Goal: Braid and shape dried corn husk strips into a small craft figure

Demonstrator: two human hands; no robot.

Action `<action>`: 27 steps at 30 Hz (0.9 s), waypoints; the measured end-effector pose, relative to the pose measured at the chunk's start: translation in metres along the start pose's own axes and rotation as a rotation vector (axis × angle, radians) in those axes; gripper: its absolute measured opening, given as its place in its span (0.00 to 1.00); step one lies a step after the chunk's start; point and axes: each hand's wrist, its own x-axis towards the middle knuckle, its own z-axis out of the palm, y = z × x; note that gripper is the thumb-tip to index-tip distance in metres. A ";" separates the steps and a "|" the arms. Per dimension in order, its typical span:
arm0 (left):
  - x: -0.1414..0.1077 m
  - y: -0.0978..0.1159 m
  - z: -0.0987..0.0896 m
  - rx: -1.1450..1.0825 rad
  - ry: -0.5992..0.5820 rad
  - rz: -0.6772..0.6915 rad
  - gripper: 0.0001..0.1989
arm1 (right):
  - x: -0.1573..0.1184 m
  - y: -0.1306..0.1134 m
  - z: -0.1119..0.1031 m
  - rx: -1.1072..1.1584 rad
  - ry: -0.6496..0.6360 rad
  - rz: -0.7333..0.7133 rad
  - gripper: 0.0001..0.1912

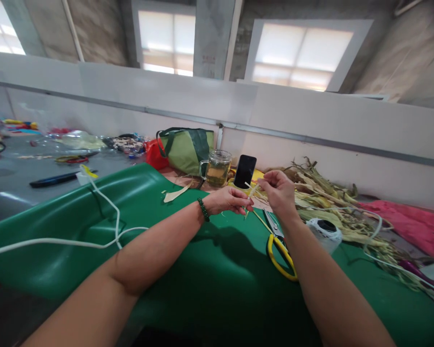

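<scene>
Above the green mat [217, 270], my left hand [229, 200] pinches a small bundle of pale straw-like strips [253, 190], which looks like dried husk. My right hand [279, 190] is at the upper end of the same strips, thumb and fingertips closed on them. A thin stalk slants down from the bundle. Just below my right hand lie scissors with yellow handles [282, 258], their blades pointing away from me. A spool of white thread [324, 232] stands to the right of my right forearm. A loose husk piece [177, 193] lies left of my hands.
A glass mug of yellowish liquid [217, 169] and a propped phone [245, 171] stand behind my hands. Dried corn husks [321, 193] are heaped at right, near pink cloth [405, 224]. A green bag [186, 149] sits behind; a white cable [108, 202] crosses the mat at left.
</scene>
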 end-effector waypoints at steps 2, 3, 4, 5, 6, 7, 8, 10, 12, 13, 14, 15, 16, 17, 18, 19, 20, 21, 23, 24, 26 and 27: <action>0.000 0.000 0.000 0.018 0.007 -0.005 0.23 | 0.000 0.000 0.000 0.008 -0.004 0.014 0.11; 0.000 0.001 -0.001 0.029 0.009 -0.006 0.23 | 0.000 0.000 0.001 0.012 -0.003 0.021 0.11; -0.001 0.001 -0.001 0.040 0.010 -0.005 0.22 | 0.000 0.000 0.001 0.016 0.002 0.024 0.11; -0.001 0.002 -0.001 0.048 0.011 -0.005 0.22 | 0.000 0.001 0.001 0.019 0.013 0.023 0.12; -0.002 0.003 0.000 0.053 0.012 -0.008 0.22 | 0.000 0.002 0.001 0.021 0.024 0.019 0.12; -0.003 0.004 0.000 0.056 0.012 -0.014 0.22 | 0.000 0.003 0.001 0.023 0.032 0.014 0.12; -0.003 0.004 0.000 0.057 0.014 -0.022 0.22 | 0.001 0.005 0.000 0.025 0.039 0.010 0.12; -0.004 0.005 0.001 0.058 0.020 -0.031 0.21 | 0.001 0.008 0.000 0.035 0.039 0.010 0.13; -0.004 0.006 0.001 0.063 0.023 -0.037 0.20 | 0.002 0.010 0.000 0.047 0.033 0.015 0.13; -0.004 0.006 0.002 0.065 0.023 -0.038 0.20 | 0.002 0.010 0.000 0.051 0.033 0.016 0.14; -0.004 0.006 0.002 0.067 0.022 -0.038 0.20 | 0.002 0.011 0.000 0.052 0.033 0.017 0.14; -0.003 0.005 0.001 0.070 0.023 -0.036 0.19 | 0.003 0.012 0.000 0.054 0.033 0.017 0.14; -0.003 0.005 0.001 0.075 0.023 -0.033 0.19 | 0.003 0.012 0.000 0.057 0.034 0.018 0.14; -0.003 0.004 0.001 0.080 0.024 -0.029 0.18 | 0.003 0.013 0.000 0.062 0.033 0.019 0.14; -0.002 0.004 0.001 0.087 0.025 -0.025 0.18 | 0.003 0.014 0.001 0.069 0.032 0.019 0.14; -0.002 0.003 0.001 0.095 0.024 -0.021 0.18 | 0.003 0.014 0.001 0.077 0.031 0.017 0.15; -0.002 0.002 0.000 0.105 0.023 -0.015 0.18 | 0.004 0.015 0.001 0.085 0.032 0.013 0.15; -0.002 0.001 -0.001 0.115 0.022 -0.007 0.18 | 0.004 0.015 0.001 0.093 0.034 0.009 0.16; -0.002 0.001 -0.003 0.143 0.007 0.010 0.19 | 0.003 0.014 0.002 0.103 0.022 0.009 0.16; -0.003 0.001 -0.004 0.160 -0.015 0.013 0.20 | 0.003 0.012 0.002 0.105 -0.001 0.014 0.17; -0.004 0.003 -0.007 0.214 -0.089 0.010 0.22 | 0.001 0.007 0.001 0.102 -0.078 0.023 0.16; -0.005 0.004 -0.008 0.252 -0.122 0.011 0.24 | 0.000 0.004 0.000 0.100 -0.119 0.019 0.16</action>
